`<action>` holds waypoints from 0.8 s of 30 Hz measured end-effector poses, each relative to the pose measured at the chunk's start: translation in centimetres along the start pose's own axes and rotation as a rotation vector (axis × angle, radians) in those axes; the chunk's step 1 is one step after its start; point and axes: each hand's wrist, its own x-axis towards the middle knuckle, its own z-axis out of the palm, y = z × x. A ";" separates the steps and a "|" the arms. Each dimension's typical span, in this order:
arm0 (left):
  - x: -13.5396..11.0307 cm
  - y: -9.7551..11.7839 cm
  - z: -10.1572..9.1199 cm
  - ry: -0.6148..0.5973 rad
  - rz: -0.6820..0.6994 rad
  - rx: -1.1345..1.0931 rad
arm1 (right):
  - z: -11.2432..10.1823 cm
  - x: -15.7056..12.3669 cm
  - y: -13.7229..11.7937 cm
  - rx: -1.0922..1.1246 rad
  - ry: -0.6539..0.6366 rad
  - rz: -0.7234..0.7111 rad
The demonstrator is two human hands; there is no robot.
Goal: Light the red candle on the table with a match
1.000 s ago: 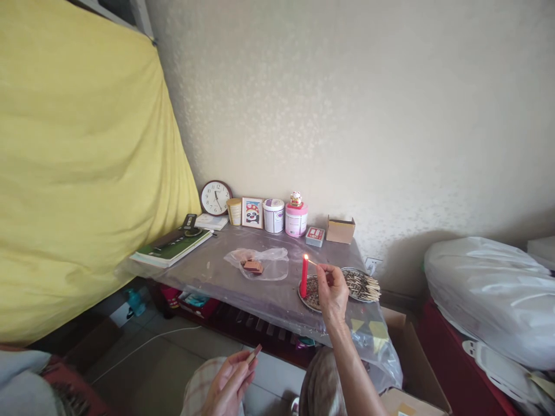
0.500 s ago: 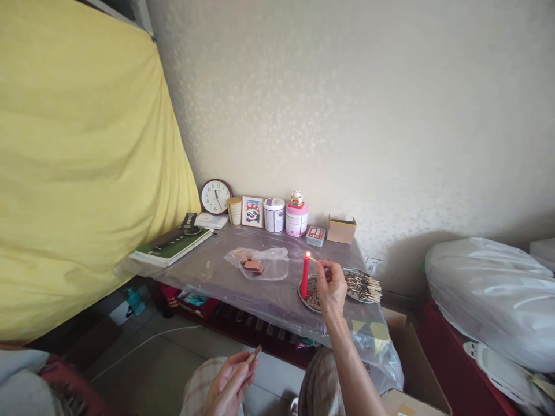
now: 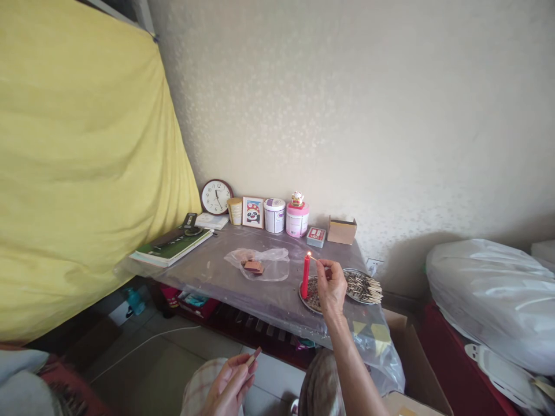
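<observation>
My right hand [image 3: 333, 288] pinches a thin match [image 3: 315, 258], its tip at the flame on top of a red candle [image 3: 306, 278]. The candle stands upright in a round dish of dark grains [image 3: 312, 300], partly hidden behind my hand. Low in front of the table, my left hand [image 3: 230, 384] is closed on a small flat brown-faced piece [image 3: 254, 357], which looks like a match striker. Similar brown pieces [image 3: 253, 266] lie stacked on a clear plastic bag [image 3: 277, 266]. Right of my right hand, a second dish [image 3: 352, 297] bears many matches [image 3: 372, 289].
A clock [image 3: 215, 197], a paper cup [image 3: 235, 211], a panda picture [image 3: 252, 212], two tubs [image 3: 274, 216], a tin [image 3: 315, 237] and a cardboard box [image 3: 341, 230] line the table's back. A green book [image 3: 171, 247] lies left. Plastic sheeting covers the table [image 3: 203, 268].
Almost nothing differs. The match stays at the candle's top, and both hands hold nearly the same positions.
</observation>
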 end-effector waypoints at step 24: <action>-0.4 0.3 0.0 0.017 -0.019 -0.066 | -0.4 -0.1 -0.8 0.064 -0.018 0.041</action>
